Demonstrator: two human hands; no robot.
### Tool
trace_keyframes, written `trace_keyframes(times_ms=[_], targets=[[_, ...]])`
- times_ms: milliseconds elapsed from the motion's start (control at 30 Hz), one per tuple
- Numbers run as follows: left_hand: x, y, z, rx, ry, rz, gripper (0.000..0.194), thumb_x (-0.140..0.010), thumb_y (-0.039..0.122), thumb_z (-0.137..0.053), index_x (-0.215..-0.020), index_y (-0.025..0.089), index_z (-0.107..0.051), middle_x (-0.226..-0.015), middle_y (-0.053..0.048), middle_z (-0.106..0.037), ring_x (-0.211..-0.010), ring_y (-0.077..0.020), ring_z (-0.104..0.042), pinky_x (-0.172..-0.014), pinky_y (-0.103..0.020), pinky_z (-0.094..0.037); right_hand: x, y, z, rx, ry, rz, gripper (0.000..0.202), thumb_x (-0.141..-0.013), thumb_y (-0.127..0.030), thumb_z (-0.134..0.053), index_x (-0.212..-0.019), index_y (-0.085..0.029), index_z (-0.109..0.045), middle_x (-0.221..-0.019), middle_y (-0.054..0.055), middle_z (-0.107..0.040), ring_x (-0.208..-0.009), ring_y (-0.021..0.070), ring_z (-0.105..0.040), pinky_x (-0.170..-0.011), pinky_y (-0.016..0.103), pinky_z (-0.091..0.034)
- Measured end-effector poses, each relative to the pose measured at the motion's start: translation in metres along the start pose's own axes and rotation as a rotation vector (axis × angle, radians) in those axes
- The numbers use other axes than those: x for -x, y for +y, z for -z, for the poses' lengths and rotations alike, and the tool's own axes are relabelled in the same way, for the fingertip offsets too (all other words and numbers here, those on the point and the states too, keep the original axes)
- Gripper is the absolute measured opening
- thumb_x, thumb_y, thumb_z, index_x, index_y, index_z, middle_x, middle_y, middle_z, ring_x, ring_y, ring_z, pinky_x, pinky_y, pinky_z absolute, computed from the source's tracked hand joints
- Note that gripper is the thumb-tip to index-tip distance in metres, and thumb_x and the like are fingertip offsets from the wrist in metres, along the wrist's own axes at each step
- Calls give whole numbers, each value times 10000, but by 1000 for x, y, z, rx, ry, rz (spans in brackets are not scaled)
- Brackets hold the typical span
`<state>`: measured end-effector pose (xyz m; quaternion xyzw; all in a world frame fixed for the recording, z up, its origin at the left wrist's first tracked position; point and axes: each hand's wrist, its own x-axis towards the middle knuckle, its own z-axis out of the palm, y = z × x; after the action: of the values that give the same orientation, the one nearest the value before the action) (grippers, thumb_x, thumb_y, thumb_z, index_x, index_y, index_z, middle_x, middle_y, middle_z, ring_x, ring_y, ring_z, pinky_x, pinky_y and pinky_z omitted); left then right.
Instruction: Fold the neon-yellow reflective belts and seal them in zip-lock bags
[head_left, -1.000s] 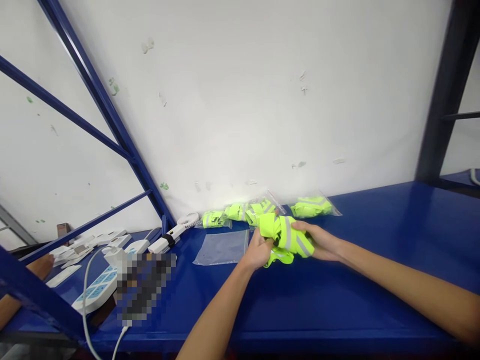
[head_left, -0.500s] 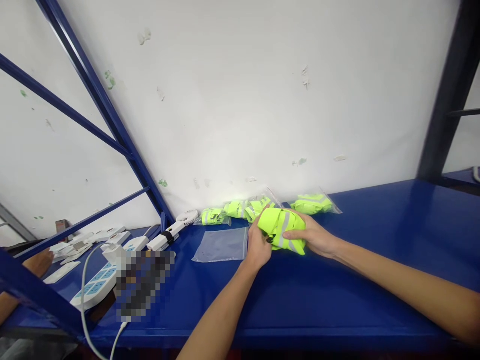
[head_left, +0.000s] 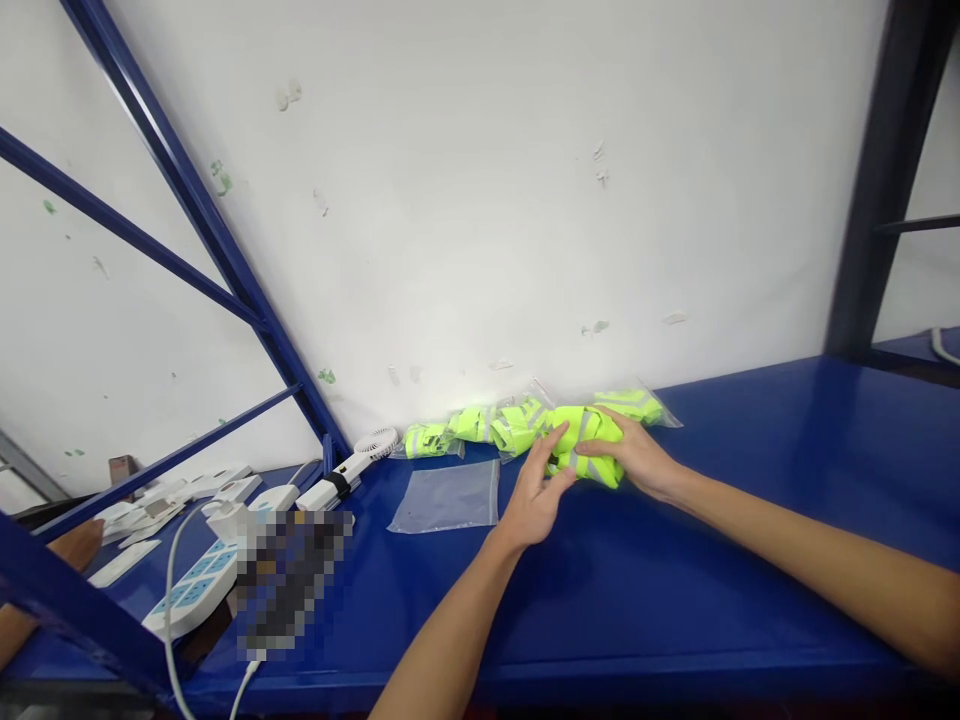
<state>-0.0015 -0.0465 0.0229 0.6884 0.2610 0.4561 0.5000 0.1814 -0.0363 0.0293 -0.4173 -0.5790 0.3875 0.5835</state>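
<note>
A folded neon-yellow reflective vest (head_left: 581, 435) with silver-grey bands is just above the blue shelf. My right hand (head_left: 637, 455) grips it from the right, thumb across its front. At its left edge is my left hand (head_left: 534, 500), thumb and fingers apart; whether it touches the fabric I cannot tell. To the left of this hand, a clear zip bag (head_left: 446, 497) lies flat on the shelf. Behind, along the wall, are several bagged yellow vests, one bagged vest (head_left: 427, 440) at the left end and another bagged vest (head_left: 634, 404) to the right, partly covered by my right hand.
Left of the bag sit a white handheld fan (head_left: 375, 443), a white device with a black strap (head_left: 330, 487) and a power strip (head_left: 199, 590) with a white cable (head_left: 171, 600). A blue frame post (head_left: 247, 290) rises there. Another person's hand (head_left: 79, 545) shows beyond it.
The folded vest has moved slightly right and lower toward the shelf. My left hand has loosened from it and its fingers have spread; my right hand keeps its grip.
</note>
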Motion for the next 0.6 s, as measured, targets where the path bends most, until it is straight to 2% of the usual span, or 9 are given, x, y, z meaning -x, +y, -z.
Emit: trace_keyframes(times_ms=[67, 133, 167, 233, 333, 400, 500, 600], targets=[[-7, -5, 1, 180, 94, 55, 386, -807, 479, -611, -1071, 205, -679, -1260, -87, -560, -1128, -285, -535, -804, -357, -544, 2, 1, -2, 180, -12, 121, 500, -659, -334, -771, -1123, -217, -626, -1060, 48, -707, -1034, 299, -636, -918, 409, -492], [-13, -9, 3, 432, 213, 102, 429, -798, 556, -585, -826, 138, -675, -1050, -102, -629, -974, -246, -594, -737, -337, -545, 7, 2, -6, 313, -41, 299, 461, -709, -307, -732, -1147, -226, -615, -1235, 62, -640, -1170, 310, -566, -1021, 462, -411], [-16, -10, 4, 552, 271, 115, 429, -791, 554, -595, -782, 129, -651, -986, -98, -637, -921, -225, -604, -721, -321, -539, 10, 2, -9, 357, -58, 389, 424, -741, -279, -703, -1152, -232, -610, -1310, 69, -593, -1220, 305, -532, -1049, 469, -381], [-19, -12, 5, 714, 362, 132, 331, -759, 454, -677, -828, 134, -628, -932, -76, -646, -831, -177, -613, -706, -282, -522, 15, 4, -15, 405, -97, 532, 358, -799, -215, -632, -1155, -244, -597, -1384, 76, -532, -1255, 282, -508, -1055, 452, -382], [-22, -16, 3, 752, 450, 135, 280, -700, 270, -753, -911, 160, -604, -862, -16, -645, -729, -121, -609, -696, -238, -502, 20, 8, -21, 430, -150, 608, 344, -828, -160, -578, -1159, -256, -575, -1353, 80, -556, -1210, 257, -551, -1008, 422, -434], [-23, -21, -2, 742, 458, 132, 268, -744, 287, -721, -957, 176, -604, -885, -8, -655, -768, -123, -624, -728, -237, -504, 21, 10, -22, 433, -134, 600, 320, -839, -173, -580, -1148, -254, -566, -1326, 83, -573, -1192, 251, -563, -998, 414, -442], [-22, -30, -9, 736, 462, 183, 288, -840, 381, -619, -1025, 159, -625, -998, -55, -676, -903, -160, -645, -801, -255, -509, 22, 12, -24, 437, -109, 577, 291, -854, -204, -579, -1140, -251, -545, -1298, 83, -580, -1182, 240, -563, -986, 399, -448], [-20, -35, -11, 700, 493, 280, 332, -863, 421, -587, -1003, 127, -653, -957, -80, -694, -912, -188, -660, -824, -279, -519, 24, 15, -30, 461, -162, 572, 396, -802, -244, -656, -1171, -253, -513, -1272, 80, -583, -1171, 243, -563, -981, 394, -450]])
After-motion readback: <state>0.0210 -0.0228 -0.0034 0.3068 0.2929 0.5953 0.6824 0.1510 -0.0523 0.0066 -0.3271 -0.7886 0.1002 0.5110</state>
